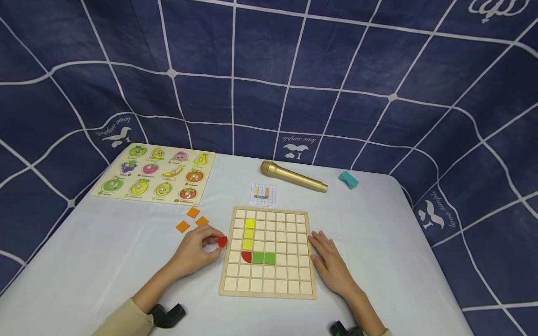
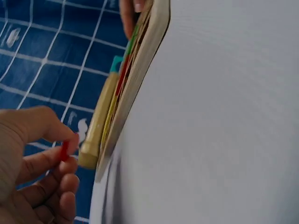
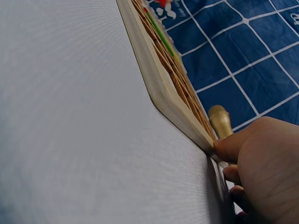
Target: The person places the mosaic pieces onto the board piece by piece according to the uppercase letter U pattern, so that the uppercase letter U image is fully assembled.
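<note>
My left hand (image 1: 194, 249) pinches a small red quarter-round tile (image 1: 222, 241) between thumb and fingertips, just off the left edge of a wooden grid board (image 1: 267, 295). On the board, several yellow square tiles (image 1: 249, 234) form a column. Below them lies another red quarter-round tile (image 1: 246, 257), followed on its right by two green square tiles (image 1: 258, 258). With fingers extended, my right hand (image 1: 332, 268) rests at the board's right edge; in the right wrist view its thumb (image 3: 229, 147) touches the wooden rim. Three orange square tiles (image 1: 182, 227) lie beyond my left hand.
A pattern card (image 1: 272, 200) with a coloured U shape lies behind the board. Farther back are a gold microphone (image 1: 294, 178) and a teal arched block (image 1: 348, 180). A fruit picture board (image 1: 153, 184) occupies the back left. Patterned blue cloth (image 1: 260, 102) rises behind the table.
</note>
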Demonstrator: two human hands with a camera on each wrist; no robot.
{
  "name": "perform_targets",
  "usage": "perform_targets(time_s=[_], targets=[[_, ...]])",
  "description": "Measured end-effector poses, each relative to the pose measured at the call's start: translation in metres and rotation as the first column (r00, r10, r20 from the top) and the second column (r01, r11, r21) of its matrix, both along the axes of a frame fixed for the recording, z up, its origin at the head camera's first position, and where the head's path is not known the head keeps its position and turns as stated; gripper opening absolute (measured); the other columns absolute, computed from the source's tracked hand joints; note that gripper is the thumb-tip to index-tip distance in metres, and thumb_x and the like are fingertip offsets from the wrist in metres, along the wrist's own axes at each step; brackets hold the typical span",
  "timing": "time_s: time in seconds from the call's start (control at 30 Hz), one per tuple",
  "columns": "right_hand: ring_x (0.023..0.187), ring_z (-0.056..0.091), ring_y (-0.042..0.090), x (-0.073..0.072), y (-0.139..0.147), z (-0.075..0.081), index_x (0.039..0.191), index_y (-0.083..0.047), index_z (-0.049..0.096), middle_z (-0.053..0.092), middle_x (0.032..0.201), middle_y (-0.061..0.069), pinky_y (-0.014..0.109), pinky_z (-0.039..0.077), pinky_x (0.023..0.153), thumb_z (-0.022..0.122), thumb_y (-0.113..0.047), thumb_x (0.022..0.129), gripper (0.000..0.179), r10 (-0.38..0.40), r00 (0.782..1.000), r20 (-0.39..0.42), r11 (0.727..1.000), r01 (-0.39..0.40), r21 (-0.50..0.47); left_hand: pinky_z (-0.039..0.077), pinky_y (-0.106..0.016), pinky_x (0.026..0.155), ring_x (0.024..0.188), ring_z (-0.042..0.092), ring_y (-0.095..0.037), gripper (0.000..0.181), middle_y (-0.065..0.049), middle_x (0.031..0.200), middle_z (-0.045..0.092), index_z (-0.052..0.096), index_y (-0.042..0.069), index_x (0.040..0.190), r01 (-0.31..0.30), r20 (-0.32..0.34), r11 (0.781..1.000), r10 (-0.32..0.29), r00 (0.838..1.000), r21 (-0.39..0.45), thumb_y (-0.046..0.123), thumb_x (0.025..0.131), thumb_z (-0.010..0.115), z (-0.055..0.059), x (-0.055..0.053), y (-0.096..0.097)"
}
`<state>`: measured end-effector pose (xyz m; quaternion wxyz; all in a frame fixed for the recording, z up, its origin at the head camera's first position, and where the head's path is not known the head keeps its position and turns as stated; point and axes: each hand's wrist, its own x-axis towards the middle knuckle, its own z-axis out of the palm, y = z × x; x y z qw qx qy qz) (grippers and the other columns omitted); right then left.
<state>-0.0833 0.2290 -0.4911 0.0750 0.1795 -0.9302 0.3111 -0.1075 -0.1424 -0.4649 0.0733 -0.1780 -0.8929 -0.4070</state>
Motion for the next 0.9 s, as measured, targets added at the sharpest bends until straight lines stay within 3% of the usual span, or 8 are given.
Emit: perform_targets(time_s=[0.17,0.4,0.57,0.9], targets=[[0.135,0.024,0.03,-0.001,0.0,0.0,0.135,-0.003,0.045,0.037,0.143,0.012,0.053,0.014,0.105,0.058,-0.01,0.089,0.047,0.007,1.0,-0.005,1.0,-0.007,-0.003,0.044,-0.028,0.066,0.076,0.052,-0.011,0.027,0.012,0.085,0.058,0.068,0.019,0.092,0.139,-0.003,0.99,-0.139,0.99,0.024,0.01,0.067,0.076,0.015,-0.003,0.039],[0.136,0.023,0.029,-0.001,-0.001,0.001,0.135,-0.003,0.045,0.037,0.143,0.012,0.051,0.013,0.106,0.057,-0.01,0.09,0.047,0.015,1.0,0.004,1.0,-0.015,0.001,0.043,-0.025,0.072,0.082,0.053,-0.01,0.024,0.013,0.09,0.059,0.068,0.017,0.094,0.298,-0.014,0.954,-0.299,0.954,-0.026,0.015,0.07,0.073,0.018,-0.003,0.087],[0.136,0.022,0.027,0.0,-0.001,0.004,0.135,-0.002,0.045,0.037,0.142,0.012,0.051,0.014,0.106,0.056,-0.009,0.091,0.046,0.014,1.0,0.009,1.0,-0.014,-0.007,0.042,-0.023,0.072,0.082,0.049,-0.008,0.024,0.011,0.088,0.059,0.068,0.015,0.093,0.345,-0.031,0.936,-0.348,0.937,-0.076,0.015,0.07,0.073,0.013,-0.003,0.106],[0.135,0.023,0.028,0.0,0.0,0.003,0.134,-0.002,0.045,0.037,0.142,0.011,0.051,0.014,0.106,0.056,-0.01,0.091,0.046,0.009,1.0,0.003,1.0,-0.009,-0.002,0.04,-0.022,0.07,0.082,0.046,-0.006,0.022,0.011,0.086,0.06,0.07,0.018,0.089,0.373,-0.017,0.912,-0.381,0.924,-0.172,0.018,0.068,0.075,0.004,-0.006,0.123]])
